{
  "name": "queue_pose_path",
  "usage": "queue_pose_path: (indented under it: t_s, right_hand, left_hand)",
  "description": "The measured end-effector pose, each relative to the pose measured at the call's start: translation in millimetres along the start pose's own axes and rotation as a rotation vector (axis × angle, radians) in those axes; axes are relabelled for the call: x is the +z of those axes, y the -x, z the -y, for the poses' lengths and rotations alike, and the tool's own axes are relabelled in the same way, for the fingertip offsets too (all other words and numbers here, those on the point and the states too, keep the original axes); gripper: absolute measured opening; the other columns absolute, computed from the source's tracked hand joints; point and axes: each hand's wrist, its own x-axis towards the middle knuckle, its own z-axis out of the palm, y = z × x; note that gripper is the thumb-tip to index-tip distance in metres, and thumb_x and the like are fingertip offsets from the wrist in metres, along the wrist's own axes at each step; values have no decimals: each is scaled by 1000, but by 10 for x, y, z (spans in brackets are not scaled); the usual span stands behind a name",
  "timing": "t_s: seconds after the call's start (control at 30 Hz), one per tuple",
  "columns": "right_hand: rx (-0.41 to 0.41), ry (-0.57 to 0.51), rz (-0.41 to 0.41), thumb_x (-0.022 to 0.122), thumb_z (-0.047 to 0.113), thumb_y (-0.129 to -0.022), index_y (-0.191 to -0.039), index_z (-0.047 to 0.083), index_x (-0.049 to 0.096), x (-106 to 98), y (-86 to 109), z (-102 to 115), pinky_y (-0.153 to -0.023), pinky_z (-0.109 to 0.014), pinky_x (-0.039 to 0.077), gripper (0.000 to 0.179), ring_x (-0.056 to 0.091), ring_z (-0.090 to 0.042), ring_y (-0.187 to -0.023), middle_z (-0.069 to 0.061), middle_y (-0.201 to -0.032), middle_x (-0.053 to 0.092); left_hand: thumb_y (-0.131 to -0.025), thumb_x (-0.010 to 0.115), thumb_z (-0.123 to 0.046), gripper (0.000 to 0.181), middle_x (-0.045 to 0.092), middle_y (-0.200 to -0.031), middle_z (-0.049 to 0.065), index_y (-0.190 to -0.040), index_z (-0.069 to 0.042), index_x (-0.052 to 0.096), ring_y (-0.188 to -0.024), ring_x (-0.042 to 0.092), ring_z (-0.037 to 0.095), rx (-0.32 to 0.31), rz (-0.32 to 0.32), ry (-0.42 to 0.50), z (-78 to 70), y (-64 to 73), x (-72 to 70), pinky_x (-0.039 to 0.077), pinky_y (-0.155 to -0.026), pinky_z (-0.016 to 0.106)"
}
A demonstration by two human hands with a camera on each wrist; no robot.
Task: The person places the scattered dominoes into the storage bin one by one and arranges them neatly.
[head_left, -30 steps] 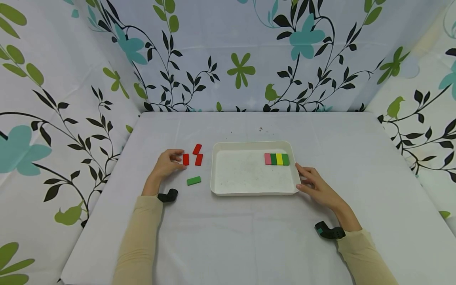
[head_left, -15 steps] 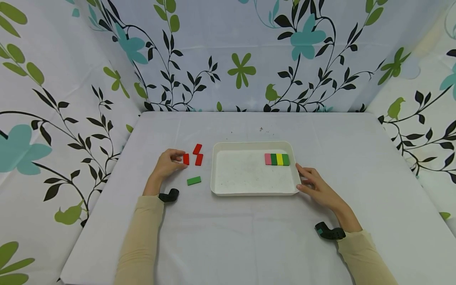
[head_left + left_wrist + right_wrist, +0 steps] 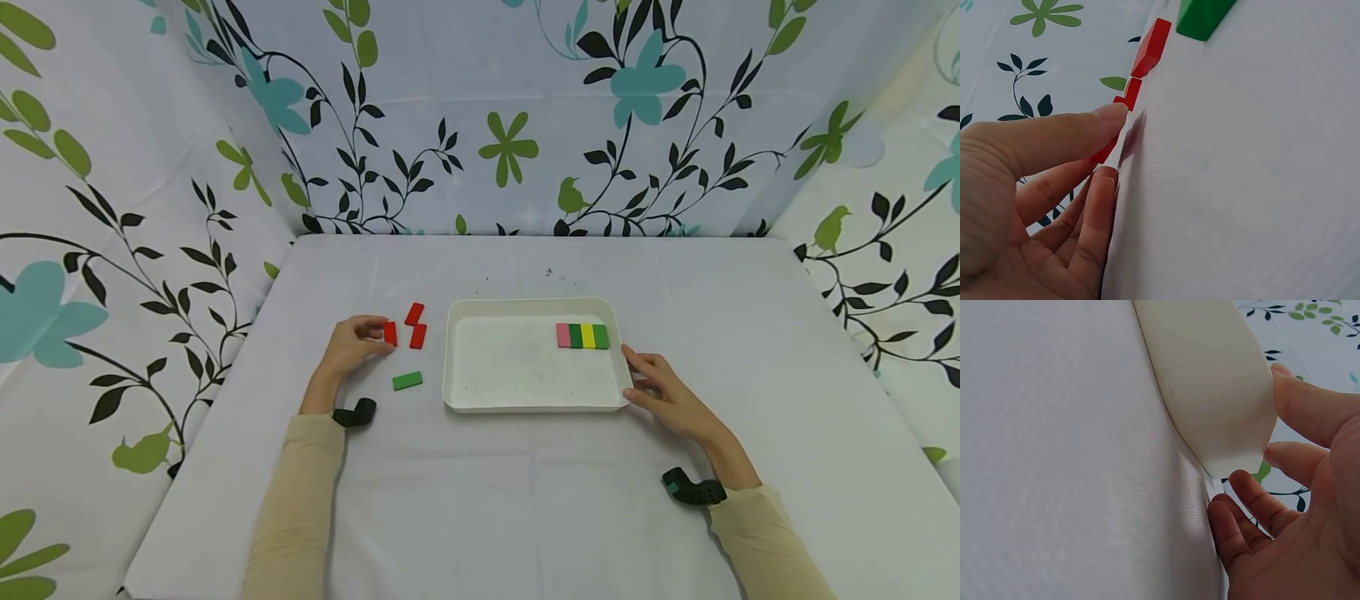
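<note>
My left hand (image 3: 351, 343) pinches a red block (image 3: 390, 334) between thumb and forefinger, close over the white cloth. Two more red blocks (image 3: 414, 314) lie just to its right, and a green block (image 3: 408, 381) lies nearer me. In the left wrist view the thumb (image 3: 1066, 140) covers part of the held block. My right hand (image 3: 667, 396) rests its thumb and forefinger at the right edge of a white tray (image 3: 517, 400), its fingers loosely bent. Inside the tray, a pink block (image 3: 563, 335), two green ones and a yellow block (image 3: 588, 336) form a row.
White cloth covers the table (image 3: 480, 492), which has patterned fabric (image 3: 420, 100) hung behind it and at both sides. The tray's rim stands up around the row of blocks. A black wrist device (image 3: 693, 487) is worn on each arm.
</note>
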Motion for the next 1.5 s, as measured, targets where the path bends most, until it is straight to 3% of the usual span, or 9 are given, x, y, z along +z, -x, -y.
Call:
queue_pose_path:
  t_s: [0.17,0.47,0.63,0.77,1.03,1.23,1.5]
  right_hand:
    - [-5,9,-4,59,16,-98,-156,13,21,8,2,-15,-102,-59,37,69,43,-42,-124,-24,-143,31]
    - [12,17,-2,60,18,-98,-157,17,21,-1,4,-31,-103,-52,37,71,42,-39,-126,-21,-144,31]
    - [7,5,-1,60,18,-98,-157,18,21,-7,6,-25,-104,-54,36,71,42,-39,-127,-21,-143,31]
    - [11,-3,-2,60,18,-97,-157,16,21,-9,2,-33,-104,-58,35,71,42,-40,-126,-22,-144,31]
    - [-2,22,-4,60,18,-98,-156,13,21,-13,-7,-46,-103,-46,38,70,41,-36,-127,-21,-144,32]
    - [-2,16,-8,59,17,-98,-156,13,21,-15,-4,-48,-103,-57,37,70,41,-39,-126,-22,-144,31]
    - [-5,-25,5,59,14,-98,-156,14,21,-16,-5,-14,-104,-63,34,70,41,-43,-127,-24,-143,30]
  left_hand:
    - [-82,76,-8,54,62,-119,23,-133,-3,58,-107,57,27,1,-8,37,25,-1,-22,44,-82,21]
    - [-82,77,-4,57,59,-125,24,-135,0,55,-90,57,2,-8,-8,131,-36,5,-65,43,-81,11]
    - [-85,72,0,56,56,-127,18,-138,-1,52,-95,56,4,-26,-11,212,-122,13,-87,46,-80,7]
    - [-87,70,-1,55,56,-124,13,-139,-3,52,-100,55,9,-26,-26,248,-267,24,-110,48,-81,8]
    - [-87,72,-6,53,59,-119,3,-137,-5,55,-105,55,13,46,-49,293,-648,15,-109,49,-84,11]
    - [-86,72,-5,52,60,-113,-1,-135,-4,56,-101,56,13,106,-37,305,-947,-17,-27,50,-82,13]
    - [-85,73,-5,51,59,-123,13,-134,-5,58,-99,58,15,167,11,293,-1271,-94,249,52,-81,15]
